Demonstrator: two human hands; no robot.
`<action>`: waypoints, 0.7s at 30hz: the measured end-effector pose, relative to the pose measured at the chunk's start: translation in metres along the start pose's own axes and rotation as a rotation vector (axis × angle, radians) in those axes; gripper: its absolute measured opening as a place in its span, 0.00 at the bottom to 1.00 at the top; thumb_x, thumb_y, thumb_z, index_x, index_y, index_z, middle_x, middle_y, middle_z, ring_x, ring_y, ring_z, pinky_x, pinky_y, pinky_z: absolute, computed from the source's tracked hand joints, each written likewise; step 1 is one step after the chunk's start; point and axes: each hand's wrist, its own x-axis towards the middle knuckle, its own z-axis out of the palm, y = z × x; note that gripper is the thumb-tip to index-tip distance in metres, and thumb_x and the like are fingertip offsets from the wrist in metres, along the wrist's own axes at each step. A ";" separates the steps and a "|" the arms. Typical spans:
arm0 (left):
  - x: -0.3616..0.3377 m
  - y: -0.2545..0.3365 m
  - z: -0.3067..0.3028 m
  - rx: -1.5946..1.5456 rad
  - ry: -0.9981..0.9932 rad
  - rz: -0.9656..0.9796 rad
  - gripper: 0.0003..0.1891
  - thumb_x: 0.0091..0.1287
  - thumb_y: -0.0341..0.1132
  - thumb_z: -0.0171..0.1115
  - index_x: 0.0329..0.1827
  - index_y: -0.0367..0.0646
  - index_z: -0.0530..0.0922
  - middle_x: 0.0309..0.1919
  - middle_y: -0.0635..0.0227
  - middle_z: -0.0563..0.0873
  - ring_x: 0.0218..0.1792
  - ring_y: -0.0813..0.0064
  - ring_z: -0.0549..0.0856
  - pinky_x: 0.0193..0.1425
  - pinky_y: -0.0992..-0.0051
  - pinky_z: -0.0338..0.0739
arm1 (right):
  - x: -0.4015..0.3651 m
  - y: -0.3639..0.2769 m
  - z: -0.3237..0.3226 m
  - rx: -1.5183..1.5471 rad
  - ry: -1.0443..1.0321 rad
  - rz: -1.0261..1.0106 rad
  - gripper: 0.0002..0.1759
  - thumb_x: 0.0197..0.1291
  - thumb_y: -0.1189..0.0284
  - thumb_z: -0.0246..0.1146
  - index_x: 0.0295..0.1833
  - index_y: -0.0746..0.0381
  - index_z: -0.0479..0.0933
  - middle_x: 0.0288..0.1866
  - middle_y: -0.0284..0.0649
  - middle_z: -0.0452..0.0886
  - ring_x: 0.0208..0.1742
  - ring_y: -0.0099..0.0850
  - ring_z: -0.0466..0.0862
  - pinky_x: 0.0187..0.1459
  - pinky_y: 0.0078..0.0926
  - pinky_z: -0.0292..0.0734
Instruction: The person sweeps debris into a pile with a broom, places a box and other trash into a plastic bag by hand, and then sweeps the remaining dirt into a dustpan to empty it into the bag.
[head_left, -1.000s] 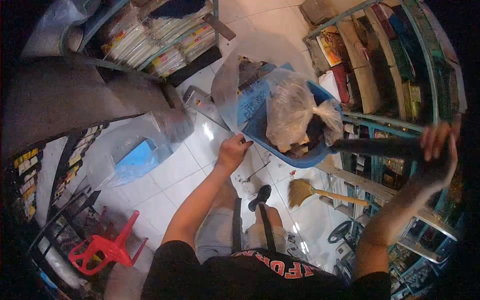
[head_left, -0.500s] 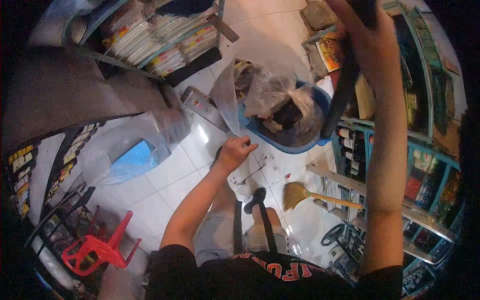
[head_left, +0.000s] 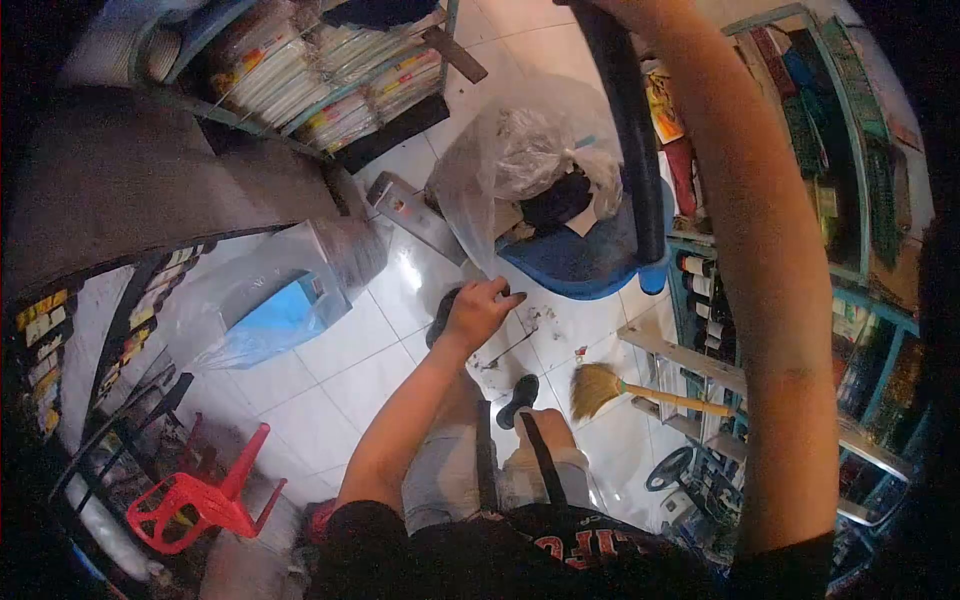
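Note:
My left hand (head_left: 480, 312) is closed in a pinch on the rim of a large clear plastic bag (head_left: 465, 205), holding its near side up. Tipped against the bag's mouth is a blue dustpan (head_left: 585, 272) with a long black handle (head_left: 632, 140). At the top edge of the view my right hand (head_left: 625, 8), partly cut off, grips the upper end of that handle. Crumpled clear plastic (head_left: 535, 150), a dark scrap and pieces of cardboard show in and above the pan, overlapping the bag.
A straw broom (head_left: 600, 390) lies by a metal ladder (head_left: 690, 365) on the right. Dirt specks dot the tiled floor beyond my feet. Left are a red plastic stool (head_left: 200, 505) and a clear bag with a blue item (head_left: 275, 310). Stocked shelves (head_left: 330, 90) surround the floor.
My right hand has swung the handle left and upright, tilting the dustpan toward the bag. The rubbish has shifted away from the pan's near edge. My left hand keeps its hold on the bag.

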 end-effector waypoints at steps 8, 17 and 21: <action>0.004 0.000 0.001 0.038 0.013 -0.019 0.09 0.42 0.31 0.57 0.27 0.57 0.75 0.18 0.73 0.71 0.18 0.74 0.72 0.22 0.76 0.65 | -0.003 -0.018 -0.027 -0.105 0.019 -0.038 0.20 0.44 0.62 0.57 0.32 0.70 0.67 0.15 0.39 0.69 0.14 0.27 0.73 0.15 0.19 0.70; 0.004 0.002 0.003 0.017 -0.085 -0.023 0.11 0.43 0.29 0.55 0.30 0.57 0.74 0.20 0.72 0.70 0.22 0.72 0.73 0.23 0.74 0.67 | -0.048 -0.001 -0.074 -0.071 0.220 -0.063 0.24 0.46 0.58 0.53 0.41 0.67 0.62 0.31 0.43 0.63 0.30 0.32 0.68 0.29 0.31 0.64; 0.008 0.005 0.001 -0.006 -0.060 -0.104 0.10 0.42 0.29 0.56 0.29 0.55 0.75 0.20 0.71 0.71 0.22 0.72 0.73 0.23 0.74 0.68 | -0.087 0.012 -0.110 -0.059 0.433 -0.071 0.27 0.46 0.56 0.51 0.45 0.66 0.60 0.39 0.45 0.61 0.38 0.34 0.65 0.35 0.36 0.62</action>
